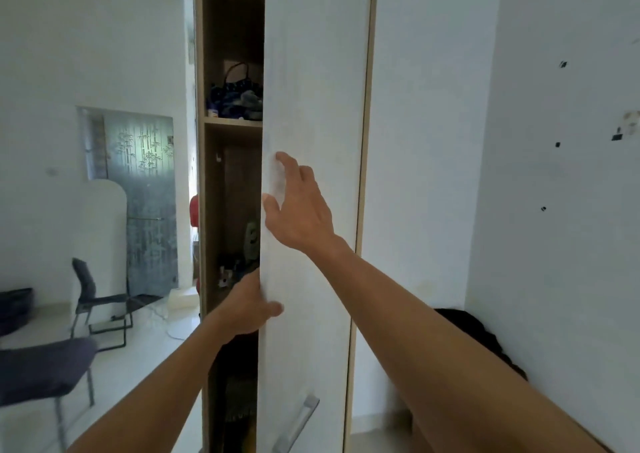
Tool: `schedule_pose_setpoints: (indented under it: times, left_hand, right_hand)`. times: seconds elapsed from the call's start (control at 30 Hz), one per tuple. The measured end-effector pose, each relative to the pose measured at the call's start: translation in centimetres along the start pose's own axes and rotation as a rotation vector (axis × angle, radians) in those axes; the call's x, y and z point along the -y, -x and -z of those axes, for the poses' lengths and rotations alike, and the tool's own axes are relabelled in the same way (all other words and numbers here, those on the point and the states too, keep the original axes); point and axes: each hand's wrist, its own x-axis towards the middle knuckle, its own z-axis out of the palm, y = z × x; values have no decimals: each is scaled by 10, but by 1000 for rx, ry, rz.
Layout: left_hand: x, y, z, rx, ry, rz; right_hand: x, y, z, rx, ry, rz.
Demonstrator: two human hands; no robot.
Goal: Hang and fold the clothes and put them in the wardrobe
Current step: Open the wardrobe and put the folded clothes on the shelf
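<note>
A tall wooden wardrobe [200, 175] stands ahead with its white door [318, 89] partly ajar. My left hand [247, 309] grips the door's left edge low down, fingers wrapped behind it and thumb on the front. My right hand [298, 207] lies flat on the door's front near the same edge, fingers spread. Through the gap I see dark clothes [239, 366] hanging below and a dark blue bag [235, 98] on the upper shelf. A metal handle [296, 421] sits low on the door.
Two dark chairs [93, 297] [41, 369] stand on the pale floor at left, before a frosted glass panel [149, 182]. A white wall [554, 175] rises at right, with something dark [478, 335] low beside my right arm.
</note>
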Motion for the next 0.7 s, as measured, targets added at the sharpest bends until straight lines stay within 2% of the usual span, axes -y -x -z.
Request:
schedule_pose_setpoints:
  times: [0.2, 0.3, 0.37, 0.43, 0.53, 0.7]
  left_hand:
    - [46, -42, 53, 26, -13, 17]
    - [58, -56, 75, -28, -90, -90]
    - [69, -64, 87, -131, -159, -213]
    - [80, -76, 97, -265, -294, -348]
    - [93, -93, 110, -422, -588, -418]
    - [94, -123, 120, -491, -976, -412]
  right_hand:
    - [13, -43, -54, -7, 43, -10]
    - [13, -63, -77, -22, 68, -14]
    - [13, -75, -97, -38, 72, -2]
    - [9, -84, -113, -44, 96, 3]
    - [-1, -101, -137, -37, 202, 28]
    - [-24, -127, -162, 24, 297, 8]
